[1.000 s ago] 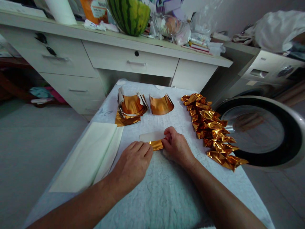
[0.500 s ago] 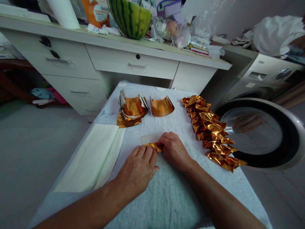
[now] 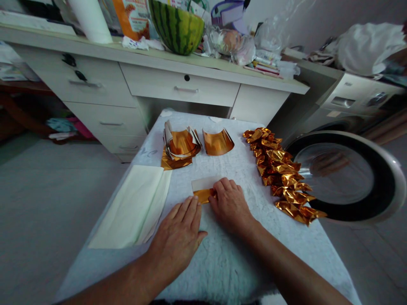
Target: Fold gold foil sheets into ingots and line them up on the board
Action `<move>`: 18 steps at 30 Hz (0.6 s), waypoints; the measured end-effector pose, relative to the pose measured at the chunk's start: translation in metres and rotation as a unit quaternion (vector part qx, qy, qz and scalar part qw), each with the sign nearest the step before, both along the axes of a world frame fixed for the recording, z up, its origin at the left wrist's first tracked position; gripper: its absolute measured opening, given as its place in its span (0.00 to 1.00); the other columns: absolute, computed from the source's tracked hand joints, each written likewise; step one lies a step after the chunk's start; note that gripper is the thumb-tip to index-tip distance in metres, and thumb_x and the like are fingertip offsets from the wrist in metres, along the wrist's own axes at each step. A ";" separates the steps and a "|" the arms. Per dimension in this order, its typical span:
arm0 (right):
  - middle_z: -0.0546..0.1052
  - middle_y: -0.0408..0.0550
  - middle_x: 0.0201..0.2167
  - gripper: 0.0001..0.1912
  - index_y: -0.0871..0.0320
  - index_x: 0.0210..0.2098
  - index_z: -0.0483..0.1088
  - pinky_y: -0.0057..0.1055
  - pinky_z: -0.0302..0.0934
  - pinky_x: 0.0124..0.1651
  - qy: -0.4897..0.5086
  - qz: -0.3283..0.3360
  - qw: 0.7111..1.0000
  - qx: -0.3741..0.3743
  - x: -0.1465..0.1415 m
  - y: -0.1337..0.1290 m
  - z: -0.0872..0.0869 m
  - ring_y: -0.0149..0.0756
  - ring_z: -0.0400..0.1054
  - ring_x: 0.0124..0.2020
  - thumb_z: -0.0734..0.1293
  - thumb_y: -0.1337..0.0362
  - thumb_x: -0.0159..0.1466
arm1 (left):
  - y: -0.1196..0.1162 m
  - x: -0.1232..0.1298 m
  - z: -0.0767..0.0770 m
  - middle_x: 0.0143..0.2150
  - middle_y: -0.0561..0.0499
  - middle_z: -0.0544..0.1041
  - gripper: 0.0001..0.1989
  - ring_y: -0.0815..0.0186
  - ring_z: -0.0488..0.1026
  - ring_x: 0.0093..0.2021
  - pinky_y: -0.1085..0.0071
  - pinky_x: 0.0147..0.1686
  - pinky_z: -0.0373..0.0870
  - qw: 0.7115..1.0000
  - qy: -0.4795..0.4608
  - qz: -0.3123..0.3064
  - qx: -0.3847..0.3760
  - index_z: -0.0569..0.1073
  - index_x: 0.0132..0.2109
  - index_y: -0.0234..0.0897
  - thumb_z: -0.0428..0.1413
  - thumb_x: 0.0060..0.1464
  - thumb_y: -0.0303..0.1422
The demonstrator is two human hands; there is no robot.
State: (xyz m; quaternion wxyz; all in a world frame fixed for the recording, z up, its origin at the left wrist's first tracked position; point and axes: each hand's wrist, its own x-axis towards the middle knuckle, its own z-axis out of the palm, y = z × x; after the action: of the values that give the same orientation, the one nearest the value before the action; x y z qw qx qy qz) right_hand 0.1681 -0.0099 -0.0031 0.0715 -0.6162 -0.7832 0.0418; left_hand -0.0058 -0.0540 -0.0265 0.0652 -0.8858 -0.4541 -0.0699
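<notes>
A small sheet [image 3: 203, 196] lies at the middle of the cloth-covered table, its near edge gold and its far part white. My right hand [image 3: 231, 205] has its fingers curled on the right end of the gold strip. Just below the strip's left end, my left hand [image 3: 178, 231] lies with its fingers stretched out and its thumb apart. Curved gold sheets stand beyond the hands in a larger stack [image 3: 181, 144] and a smaller one [image 3: 218, 142]. A row of folded gold foil pieces [image 3: 282, 173] runs down the right side.
Pale folded paper [image 3: 130, 207] lies along the table's left side. Behind the table [image 3: 321, 258] is a white counter [image 3: 203, 67] holding a cut watermelon [image 3: 178, 29] and a paper roll [image 3: 90, 21]. An open washing machine door [image 3: 346, 173] is close to the right edge.
My left hand has moved back toward me and left, off the gold strip, with its fingers straighter. More of the gold strip now shows. The camera view has shifted slightly.
</notes>
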 end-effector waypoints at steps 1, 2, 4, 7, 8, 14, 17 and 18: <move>0.72 0.51 0.41 0.07 0.57 0.39 0.67 0.40 0.55 0.44 -0.001 -0.006 1.000 -0.001 -0.001 -0.001 0.000 0.45 0.63 0.43 0.64 0.59 0.66 | -0.001 -0.001 0.000 0.61 0.34 0.71 0.25 0.50 0.70 0.61 0.55 0.58 0.68 1.000 -0.002 0.000 0.001 0.73 0.58 0.27 0.56 0.59 0.41; 0.71 0.52 0.41 0.10 0.57 0.39 0.67 0.40 0.55 0.44 -0.002 -0.013 1.000 -0.001 -0.003 -0.002 0.001 0.46 0.63 0.43 0.65 0.57 0.65 | -0.001 -0.002 0.000 0.61 0.34 0.71 0.25 0.50 0.70 0.60 0.55 0.58 0.68 1.000 -0.005 -0.003 0.002 0.73 0.58 0.27 0.55 0.59 0.41; 0.71 0.53 0.41 0.14 0.57 0.39 0.67 0.41 0.55 0.44 -0.006 -0.028 1.000 0.005 -0.007 -0.002 0.000 0.47 0.63 0.43 0.65 0.52 0.64 | 0.000 -0.003 0.000 0.61 0.34 0.72 0.25 0.49 0.70 0.60 0.54 0.58 0.68 1.000 -0.008 -0.011 0.003 0.73 0.58 0.27 0.55 0.59 0.40; 0.71 0.54 0.41 0.19 0.57 0.39 0.67 0.43 0.55 0.45 -0.009 -0.052 0.998 0.017 -0.013 -0.003 -0.002 0.49 0.62 0.43 0.64 0.46 0.64 | 0.001 -0.003 0.002 0.60 0.32 0.72 0.25 0.47 0.70 0.59 0.53 0.58 0.68 1.000 -0.012 -0.025 0.001 0.72 0.58 0.25 0.55 0.59 0.39; 0.71 0.54 0.41 0.21 0.57 0.39 0.66 0.43 0.54 0.45 -0.007 -0.060 0.998 0.020 -0.014 -0.003 -0.003 0.49 0.62 0.43 0.63 0.45 0.63 | 0.002 -0.003 0.002 0.59 0.32 0.73 0.25 0.47 0.71 0.59 0.53 0.57 0.68 1.000 -0.014 -0.028 0.001 0.72 0.58 0.24 0.55 0.59 0.38; 0.71 0.53 0.42 0.21 0.57 0.41 0.66 0.42 0.53 0.45 0.023 -0.065 0.998 0.014 -0.010 -0.003 -0.007 0.48 0.61 0.43 0.63 0.44 0.64 | 0.002 -0.002 0.003 0.60 0.30 0.72 0.24 0.46 0.70 0.60 0.52 0.57 0.69 1.000 -0.014 -0.024 -0.004 0.72 0.58 0.24 0.53 0.60 0.37; 0.71 0.52 0.44 0.19 0.56 0.45 0.66 0.41 0.53 0.46 0.047 -0.053 0.997 0.002 -0.003 -0.002 -0.007 0.47 0.61 0.45 0.65 0.49 0.64 | 0.002 -0.002 0.003 0.61 0.30 0.71 0.24 0.46 0.70 0.60 0.53 0.56 0.70 1.000 0.001 -0.025 -0.003 0.72 0.58 0.24 0.53 0.60 0.37; 0.71 0.52 0.44 0.18 0.56 0.46 0.66 0.41 0.53 0.47 0.057 -0.049 0.997 -0.002 0.000 -0.001 -0.007 0.47 0.62 0.45 0.65 0.51 0.64 | 0.002 -0.003 0.003 0.61 0.29 0.70 0.24 0.46 0.70 0.60 0.53 0.56 0.70 1.000 0.006 -0.027 -0.002 0.73 0.57 0.24 0.53 0.60 0.37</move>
State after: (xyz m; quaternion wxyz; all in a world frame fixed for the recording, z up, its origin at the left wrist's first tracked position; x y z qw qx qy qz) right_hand 0.1680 -0.0113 -0.0098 0.1168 -0.6505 -0.7468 0.0745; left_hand -0.0084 -0.0524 -0.0236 0.0643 -0.8981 -0.4300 -0.0655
